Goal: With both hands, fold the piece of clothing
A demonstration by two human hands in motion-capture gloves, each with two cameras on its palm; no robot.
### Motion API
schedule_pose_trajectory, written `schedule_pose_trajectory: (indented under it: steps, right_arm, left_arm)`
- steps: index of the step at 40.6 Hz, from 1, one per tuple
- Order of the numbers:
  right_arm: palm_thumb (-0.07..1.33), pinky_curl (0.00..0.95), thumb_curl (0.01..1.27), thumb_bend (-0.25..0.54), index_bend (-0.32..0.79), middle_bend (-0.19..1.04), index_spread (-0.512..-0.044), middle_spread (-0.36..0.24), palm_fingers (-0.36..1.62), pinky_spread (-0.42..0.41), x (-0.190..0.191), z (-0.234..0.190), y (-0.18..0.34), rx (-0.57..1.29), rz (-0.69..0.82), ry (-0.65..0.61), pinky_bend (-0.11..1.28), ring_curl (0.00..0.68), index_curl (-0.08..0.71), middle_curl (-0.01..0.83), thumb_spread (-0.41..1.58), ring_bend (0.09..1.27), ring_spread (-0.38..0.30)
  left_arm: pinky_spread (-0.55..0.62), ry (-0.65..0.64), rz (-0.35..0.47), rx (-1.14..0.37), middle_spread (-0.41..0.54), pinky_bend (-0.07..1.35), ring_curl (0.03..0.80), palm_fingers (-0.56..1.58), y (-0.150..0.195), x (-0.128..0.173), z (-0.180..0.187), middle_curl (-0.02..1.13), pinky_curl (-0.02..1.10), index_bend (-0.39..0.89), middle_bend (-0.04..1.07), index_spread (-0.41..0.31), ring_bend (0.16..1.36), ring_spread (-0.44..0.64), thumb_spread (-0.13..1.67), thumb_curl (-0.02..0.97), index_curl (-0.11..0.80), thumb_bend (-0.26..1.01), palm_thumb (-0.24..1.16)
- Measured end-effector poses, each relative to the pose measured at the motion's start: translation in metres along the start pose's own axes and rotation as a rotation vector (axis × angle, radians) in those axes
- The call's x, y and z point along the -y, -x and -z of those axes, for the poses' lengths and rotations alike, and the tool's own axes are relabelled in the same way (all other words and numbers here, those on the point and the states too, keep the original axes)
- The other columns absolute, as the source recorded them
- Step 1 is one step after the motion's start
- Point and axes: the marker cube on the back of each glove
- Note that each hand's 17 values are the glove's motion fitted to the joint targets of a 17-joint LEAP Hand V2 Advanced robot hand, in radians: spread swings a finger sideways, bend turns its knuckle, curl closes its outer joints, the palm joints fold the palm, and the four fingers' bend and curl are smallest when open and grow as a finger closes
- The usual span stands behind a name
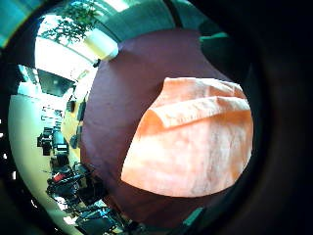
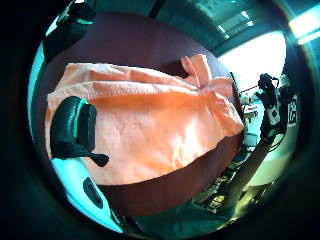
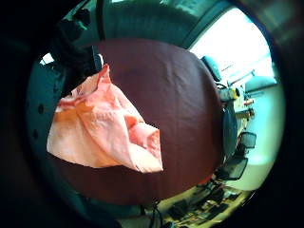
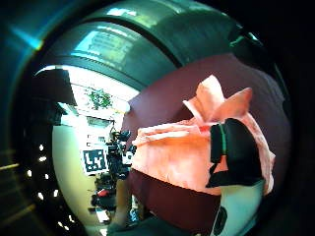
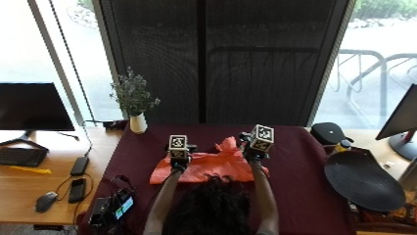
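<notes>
Seen from above and behind: soft orange piece of clothing [image 5: 202, 169] lying crumpled on the dark maroon cloth-covered desk [image 5: 293, 161], near its middle, close in front of the person, with one bunched corner standing up at the far edge. Left hand [image 5: 177, 157] in a black glove over the garment's far left part, right hand [image 5: 255, 149] in a black glove over its far right edge, both forearms reaching forward side by side. Grip of either hand: cannot tell from any view how far the fingers are curled, nor whether cloth is pinched. In the left thumb side palm view, a gloved fingertip [image 2: 75, 127] lying against the orange fabric, garment spread wide on the maroon cloth below. In the right thumb side palm view, a gloved finger [image 4: 236, 152] in front of the fabric, with two folded flaps rising behind it. Elsewhere on the desk: white vase with a leafy sprig [image 5: 135, 105] at the far left corner, round black disc [image 5: 361, 178] at the right edge, small dark device with a lit screen [image 5: 114, 205] at the near left corner
</notes>
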Motion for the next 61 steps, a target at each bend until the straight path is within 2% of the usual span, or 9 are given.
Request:
schedule_pose_trajectory:
  steps: [4, 12, 22, 30, 34, 38, 45, 53, 61]
  right_arm:
    - [0.94, 0.393, 0.41, -0.049, 0.15, 0.14, -0.318, -0.132, 0.62, -0.006, -0.038, -0.026, -0.049, -0.015, -0.184, 0.146, 0.63, 0.372, 0.336, 0.384, 1.11, 0.39, -0.087]
    - [0.72, 0.398, 0.36, -0.058, 0.08, 0.14, -0.322, -0.080, 0.53, 0.099, -0.094, -0.053, -0.120, 0.171, -0.481, 0.261, 0.72, 0.364, 0.295, 0.350, 1.19, 0.40, 0.009]
    - [0.50, 0.420, 0.31, -0.048, 0.00, 0.12, -0.336, 0.010, 0.53, 0.052, -0.147, -0.043, -0.109, 0.517, -0.569, 0.383, 0.90, 0.419, 0.182, 0.306, 1.12, 0.67, 0.023]
    - [0.66, 0.404, 0.36, 0.033, 0.06, 0.16, -0.326, -0.003, 0.80, -0.120, -0.142, -0.061, -0.116, 0.480, -0.644, 0.328, 0.94, 0.435, 0.156, 0.305, 1.11, 0.79, -0.083]
    - [0.81, 0.382, 0.39, 0.093, 0.23, 0.11, -0.296, -0.033, 0.96, -0.178, -0.141, -0.068, -0.119, 0.456, -0.684, 0.329, 0.85, 0.422, 0.236, 0.291, 1.12, 0.72, -0.124]
    - [0.88, 0.376, 0.41, 0.106, 0.24, 0.12, -0.284, -0.054, 1.02, -0.220, -0.130, -0.060, -0.119, 0.463, -0.662, 0.189, 0.81, 0.414, 0.278, 0.288, 1.10, 0.67, -0.152]
    - [0.95, 0.365, 0.43, 0.096, 0.19, 0.11, -0.274, -0.084, 1.06, -0.247, -0.135, -0.030, -0.091, 0.518, -0.752, 0.256, 0.75, 0.404, 0.321, 0.283, 1.05, 0.61, -0.187]
    - [1.05, 0.350, 0.49, 0.073, 0.15, 0.16, -0.273, -0.138, 1.08, -0.271, -0.086, 0.022, -0.016, 0.651, -0.442, 0.014, 0.67, 0.394, 0.336, 0.307, 0.88, 0.53, -0.234]
    - [1.08, 0.346, 0.53, 0.017, 0.15, 0.15, -0.277, -0.179, 1.09, -0.293, -0.055, 0.012, 0.073, 0.507, -0.285, 0.117, 0.63, 0.389, 0.348, 0.319, 0.76, 0.49, -0.262]
  left_arm:
    - [0.15, 0.030, -0.038, 0.139, -0.199, 0.33, 0.411, 0.67, 0.008, -0.022, -0.005, 0.47, 0.19, 0.11, 0.29, -0.170, 0.50, -0.13, 1.34, 0.310, 0.410, -0.01, 0.75]
    - [0.16, 0.137, -0.062, 0.083, -0.145, 0.37, 0.398, 0.58, -0.002, -0.039, -0.042, 0.44, 0.24, 0.14, 0.19, -0.154, 0.47, -0.06, 1.32, 0.302, 0.396, -0.03, 0.66]
    - [0.21, 0.441, -0.019, -0.065, -0.064, 0.42, 0.385, 0.43, -0.007, -0.069, -0.083, 0.41, 0.28, 0.14, 0.15, -0.128, 0.45, 0.06, 1.41, 0.259, 0.381, -0.03, 0.51]
    - [0.28, 0.425, -0.053, -0.142, -0.011, 0.46, 0.374, 0.32, -0.014, -0.071, -0.096, 0.39, 0.31, 0.16, 0.15, -0.114, 0.45, 0.15, 1.49, 0.202, 0.383, -0.03, 0.33]
    - [0.30, 0.412, -0.067, -0.161, 0.004, 0.47, 0.369, 0.30, -0.016, -0.070, -0.096, 0.38, 0.31, 0.16, 0.16, -0.111, 0.46, 0.18, 1.53, 0.177, 0.383, -0.03, 0.26]
    - [0.31, 0.418, -0.067, -0.161, 0.016, 0.47, 0.365, 0.29, -0.016, -0.071, -0.095, 0.37, 0.32, 0.16, 0.17, -0.109, 0.46, 0.20, 1.55, 0.166, 0.385, -0.01, 0.22]
    - [0.33, 0.434, -0.044, -0.140, 0.026, 0.46, 0.362, 0.29, -0.013, -0.072, -0.095, 0.37, 0.32, 0.17, 0.17, -0.108, 0.48, 0.22, 1.58, 0.156, 0.390, -0.01, 0.18]
    - [0.33, 0.519, -0.010, -0.227, 0.030, 0.46, 0.357, 0.29, -0.009, -0.075, -0.084, 0.37, 0.33, 0.17, 0.18, -0.107, 0.48, 0.23, 1.58, 0.155, 0.393, 0.00, 0.16]
    - [0.34, 0.450, 0.026, -0.207, 0.031, 0.46, 0.352, 0.31, 0.024, -0.063, -0.018, 0.37, 0.34, 0.16, 0.18, -0.102, 0.48, 0.24, 1.57, 0.170, 0.398, 0.02, 0.20]
